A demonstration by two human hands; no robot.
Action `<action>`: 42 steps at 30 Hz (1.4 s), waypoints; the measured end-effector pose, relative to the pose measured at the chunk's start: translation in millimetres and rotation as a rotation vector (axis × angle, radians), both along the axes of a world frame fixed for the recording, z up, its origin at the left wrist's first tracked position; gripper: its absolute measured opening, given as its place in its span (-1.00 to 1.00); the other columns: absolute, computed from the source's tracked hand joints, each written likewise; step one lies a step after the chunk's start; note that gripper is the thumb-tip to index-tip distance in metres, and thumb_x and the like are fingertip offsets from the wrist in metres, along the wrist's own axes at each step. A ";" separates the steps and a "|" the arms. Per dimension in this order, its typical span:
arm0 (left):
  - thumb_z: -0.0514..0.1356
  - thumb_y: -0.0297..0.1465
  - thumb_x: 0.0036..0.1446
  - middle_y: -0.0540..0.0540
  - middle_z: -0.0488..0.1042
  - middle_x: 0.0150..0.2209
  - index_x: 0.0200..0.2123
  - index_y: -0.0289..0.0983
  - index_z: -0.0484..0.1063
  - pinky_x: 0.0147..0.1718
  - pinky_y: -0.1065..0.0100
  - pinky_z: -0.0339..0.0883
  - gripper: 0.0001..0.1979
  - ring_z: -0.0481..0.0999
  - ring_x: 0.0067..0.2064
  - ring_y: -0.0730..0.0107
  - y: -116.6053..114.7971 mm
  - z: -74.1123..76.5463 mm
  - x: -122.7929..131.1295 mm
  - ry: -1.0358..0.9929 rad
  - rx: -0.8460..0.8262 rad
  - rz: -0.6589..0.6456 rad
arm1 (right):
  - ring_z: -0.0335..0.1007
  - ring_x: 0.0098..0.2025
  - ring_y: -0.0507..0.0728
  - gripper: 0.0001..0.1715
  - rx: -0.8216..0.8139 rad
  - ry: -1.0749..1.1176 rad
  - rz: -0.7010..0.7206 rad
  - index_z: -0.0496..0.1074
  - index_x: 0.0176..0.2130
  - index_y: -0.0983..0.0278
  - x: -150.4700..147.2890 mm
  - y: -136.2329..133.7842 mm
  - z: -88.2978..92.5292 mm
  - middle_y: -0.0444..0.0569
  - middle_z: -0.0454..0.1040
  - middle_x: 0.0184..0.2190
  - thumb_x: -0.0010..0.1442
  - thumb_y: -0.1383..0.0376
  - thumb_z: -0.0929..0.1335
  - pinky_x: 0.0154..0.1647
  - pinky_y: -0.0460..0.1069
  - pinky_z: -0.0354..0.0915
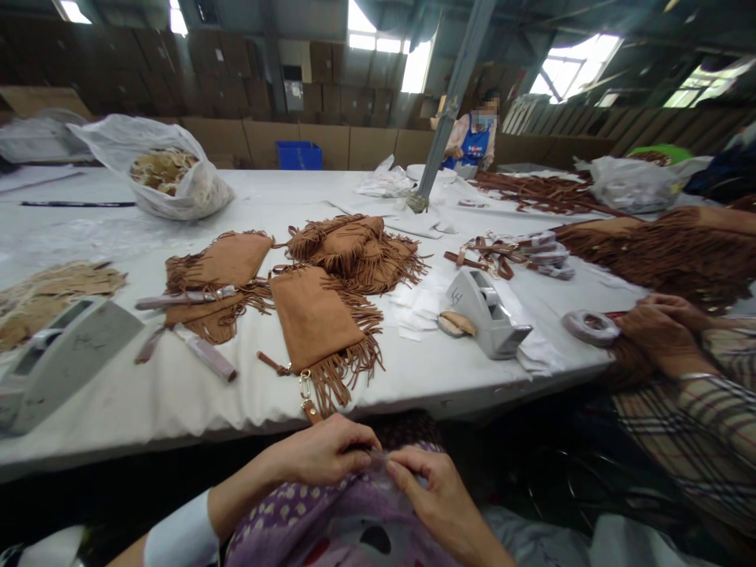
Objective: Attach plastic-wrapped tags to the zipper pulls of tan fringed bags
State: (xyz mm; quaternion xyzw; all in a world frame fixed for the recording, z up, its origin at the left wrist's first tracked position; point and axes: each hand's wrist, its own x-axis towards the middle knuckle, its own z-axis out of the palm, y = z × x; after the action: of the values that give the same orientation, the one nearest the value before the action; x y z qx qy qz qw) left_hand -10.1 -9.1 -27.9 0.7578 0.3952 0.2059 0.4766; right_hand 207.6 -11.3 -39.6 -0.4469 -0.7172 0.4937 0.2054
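Observation:
Low in the head view, my left hand and my right hand meet over my lap, fingertips pinched together on a small piece of clear plastic film. Just beyond them, at the table's edge, lies a flat tan fringed pouch with a gold clasp and a brown strap end beside my left hand. Another tan pouch and a heap of fringed suede lie behind it. Wrapped straps rest to the left.
Grey tape dispensers stand right and left on the white table. Brown straps lie at the right. A plastic bag sits back left. A person's hands work at right; another person is behind a metal post.

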 end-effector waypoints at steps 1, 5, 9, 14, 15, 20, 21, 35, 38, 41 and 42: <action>0.10 -0.45 0.11 -0.02 0.55 -0.36 -0.20 -0.21 0.50 -0.37 0.46 0.25 -0.78 0.49 -0.34 0.33 -0.1 -1.4 0.4 0.028 0.007 0.011 | 0.42 -0.35 0.13 -0.70 -0.011 0.006 -0.001 0.58 -0.33 0.24 -1.6 -0.4 -0.3 -0.08 0.56 -0.42 0.20 0.20 0.29 -0.32 -0.06 0.24; 0.12 -0.46 0.07 0.02 0.47 -0.41 -0.20 -0.20 0.40 -0.46 0.44 0.15 -0.80 0.42 -0.41 0.36 -2.1 -3.6 3.6 0.141 0.038 0.053 | 0.40 -0.37 0.14 -0.78 -0.072 -0.003 -0.005 0.57 -0.32 0.28 -10.1 -0.4 -1.6 -0.09 0.55 -0.43 0.11 0.25 0.34 -0.39 -0.08 0.20; 0.11 -0.47 0.09 -0.06 0.48 -0.28 -0.03 -0.17 0.30 -0.28 0.35 0.20 -0.66 0.43 -0.25 0.23 -8.1 -0.5 -2.4 0.195 0.132 0.075 | 0.26 -0.49 0.04 -0.77 -0.160 0.009 0.004 0.54 -0.44 0.32 -19.6 -1.1 -7.0 -0.14 0.44 -0.56 0.09 0.27 0.32 -0.52 -0.12 0.07; 0.14 -0.46 0.11 -0.11 0.47 -0.24 -0.19 -0.17 0.40 0.05 0.05 -0.05 -0.82 0.34 -0.10 0.12 -20.3 -10.0 -28.7 0.431 0.310 0.117 | 0.13 -0.52 -0.01 -0.74 -0.301 0.092 0.009 0.47 -0.53 0.36 -28.5 -10.0 -28.1 -0.16 0.31 -0.62 0.07 0.24 0.34 -0.56 -0.14 -0.02; 0.13 -0.48 0.11 -0.09 0.47 -0.26 -0.25 -0.18 0.41 0.08 0.04 -0.09 -0.86 0.34 -0.10 0.15 -22.5 -14.2 -32.5 0.448 0.324 0.114 | 0.12 -0.52 -0.01 -0.74 -0.319 0.101 0.017 0.45 -0.54 0.37 -31.2 -12.3 -32.9 -0.16 0.30 -0.62 0.06 0.24 0.34 -0.56 -0.14 -0.03; 0.14 -0.46 0.13 -0.05 0.46 -0.32 -0.34 -0.20 0.41 0.08 0.07 -0.08 -0.94 0.35 -0.13 0.23 -24.5 -27.6 -35.8 0.426 0.360 0.107 | 0.08 -0.53 -0.02 -0.69 -0.319 0.118 0.035 0.37 -0.62 0.35 -51.7 -15.9 -43.0 -0.18 0.23 -0.65 0.05 0.23 0.32 -0.56 -0.13 -0.03; 0.15 -0.46 0.12 -0.05 0.45 -0.33 -0.35 -0.20 0.42 0.07 0.08 -0.06 -0.94 0.35 -0.14 0.23 -23.4 -26.8 -35.1 0.410 0.357 0.108 | 0.07 -0.53 -0.02 -0.68 -0.305 0.120 0.030 0.36 -0.63 0.35 -56.1 -14.3 -42.0 -0.18 0.21 -0.65 0.05 0.22 0.32 -0.56 -0.13 -0.04; 0.20 -0.04 0.07 -0.10 0.46 -0.41 -0.16 -0.35 0.44 -0.38 0.38 0.27 -0.52 0.43 -0.42 0.39 -98.8 -16.4 -50.3 -0.839 -0.676 0.857 | 0.34 -0.44 0.08 -0.51 -0.648 0.575 -0.070 0.57 -0.36 0.37 -159.4 -22.7 -19.5 -0.02 0.50 -0.51 -0.06 -0.01 0.47 -0.41 -0.07 0.26; 0.29 -0.09 -0.02 -0.06 0.43 -0.49 -0.26 -0.41 0.49 -0.43 0.44 0.19 -0.54 0.36 -0.47 0.44 -106.9 -27.7 -57.8 -0.833 -0.633 0.899 | 0.35 -0.41 0.10 -0.47 -0.527 0.488 -0.007 0.57 -0.41 0.38 -169.2 -28.5 -38.4 0.00 0.52 -0.48 -0.08 -0.06 0.45 -0.39 -0.06 0.27; 0.31 -0.10 -0.04 -0.04 0.43 -0.49 -0.32 -0.41 0.51 -0.41 0.45 0.15 -0.56 0.33 -0.45 0.45 -107.1 -26.4 -83.6 -0.689 -0.525 0.905 | 0.32 -0.50 0.05 -0.40 -0.443 0.375 0.008 0.55 -0.43 0.37 -171.0 -12.6 -46.6 -0.01 0.49 -0.51 0.00 -0.14 0.37 -0.51 -0.09 0.21; 0.31 -0.12 -0.04 -0.03 0.42 -0.48 -0.33 -0.40 0.51 -0.42 0.46 0.12 -0.59 0.30 -0.45 0.46 -106.9 -21.9 -95.6 -0.601 -0.478 0.898 | 0.31 -0.53 0.04 -0.40 -0.414 0.350 -0.029 0.54 -0.37 0.36 -171.2 -2.8 -46.2 -0.01 0.49 -0.49 0.04 -0.14 0.34 -0.55 -0.10 0.18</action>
State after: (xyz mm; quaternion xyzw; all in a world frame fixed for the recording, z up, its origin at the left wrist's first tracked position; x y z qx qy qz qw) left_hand -105.7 -116.1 -49.7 0.2964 0.5603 0.4986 0.5913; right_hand 36.4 -14.0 -85.8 -0.3974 -0.5483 0.6964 0.2375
